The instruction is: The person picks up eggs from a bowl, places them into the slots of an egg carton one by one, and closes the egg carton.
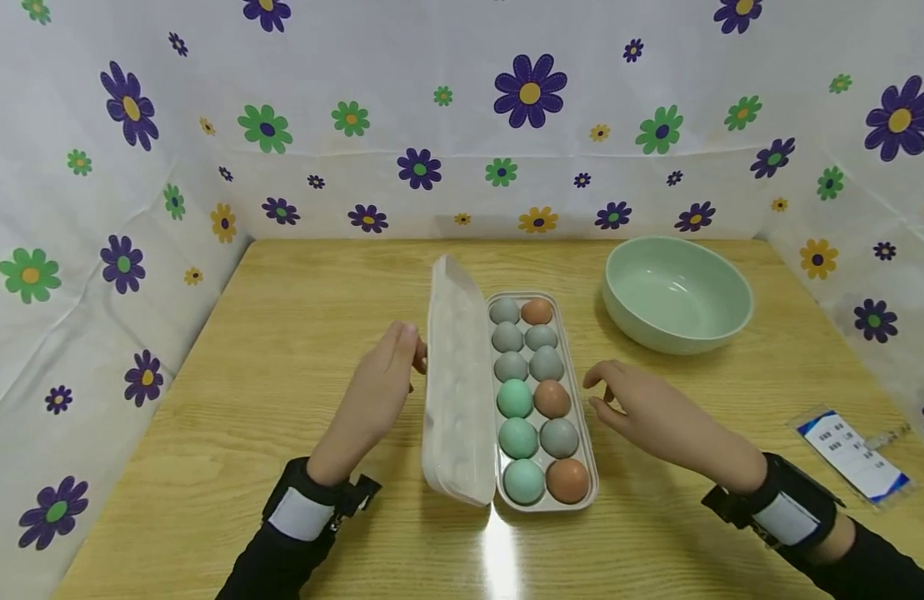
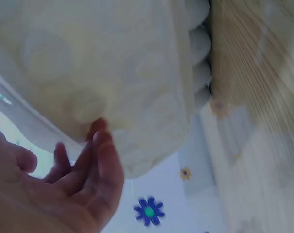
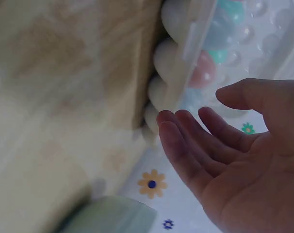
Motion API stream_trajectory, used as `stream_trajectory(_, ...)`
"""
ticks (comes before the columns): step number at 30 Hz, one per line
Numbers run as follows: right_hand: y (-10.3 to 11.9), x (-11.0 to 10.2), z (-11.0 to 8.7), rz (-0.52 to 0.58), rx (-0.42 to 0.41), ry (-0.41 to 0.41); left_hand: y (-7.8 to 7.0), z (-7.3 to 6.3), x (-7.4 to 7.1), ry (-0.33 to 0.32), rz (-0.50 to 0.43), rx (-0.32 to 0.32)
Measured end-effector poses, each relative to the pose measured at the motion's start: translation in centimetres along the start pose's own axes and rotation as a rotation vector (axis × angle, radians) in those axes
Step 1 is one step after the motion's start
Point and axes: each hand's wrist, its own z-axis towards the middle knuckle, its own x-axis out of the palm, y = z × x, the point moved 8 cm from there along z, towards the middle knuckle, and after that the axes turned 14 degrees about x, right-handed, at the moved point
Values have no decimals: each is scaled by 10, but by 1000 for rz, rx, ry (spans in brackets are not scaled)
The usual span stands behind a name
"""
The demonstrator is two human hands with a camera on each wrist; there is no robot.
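A pale egg carton (image 1: pixel 592 479) lies lengthwise on the table, its lid (image 1: pixel 457 400) raised on the left side. Two rows of eggs fill the cups: several grey-blue eggs (image 1: pixel 546 364), green eggs (image 1: pixel 518 437) and brown eggs (image 1: pixel 567 481). My left hand (image 1: pixel 373 385) is at the outer face of the lid; in the left wrist view its loosely bent fingertips (image 2: pixel 104 138) touch the bumpy surface. Just right of the tray's long edge hovers my right hand (image 1: pixel 649 412), fingers loosely bent and holding nothing, as the right wrist view also shows.
A light green bowl (image 1: pixel 679 296) stands at the back right of the wooden table (image 1: pixel 312 333). Toward the right edge lies a badge card in a clear sleeve (image 1: pixel 851 454). Flower-printed cloth (image 1: pixel 462 125) hangs around the back and sides.
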Motion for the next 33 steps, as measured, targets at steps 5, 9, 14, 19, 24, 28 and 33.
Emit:
stream_trajectory(5,-10,21,3,136,12,84,-29,9,27,0,129,147)
stream_trajectory(9,-15,28,0,205,-10,88,-50,10,60,34,196,333)
stream_trajectory(14,-21,28,2,241,-7,72,-59,3,103,164,353,450)
stream_trajectory(19,-29,27,5,255,88,96,-48,-3,138,339,492,384)
stream_trajectory(24,-38,27,8,297,203,123,-42,-5,154,430,557,351)
stream_trajectory(28,-45,26,11,298,289,95,-39,-6,159,469,587,343)
stream_trajectory(33,-39,30,18,357,361,85,-39,-6,156,463,592,343)
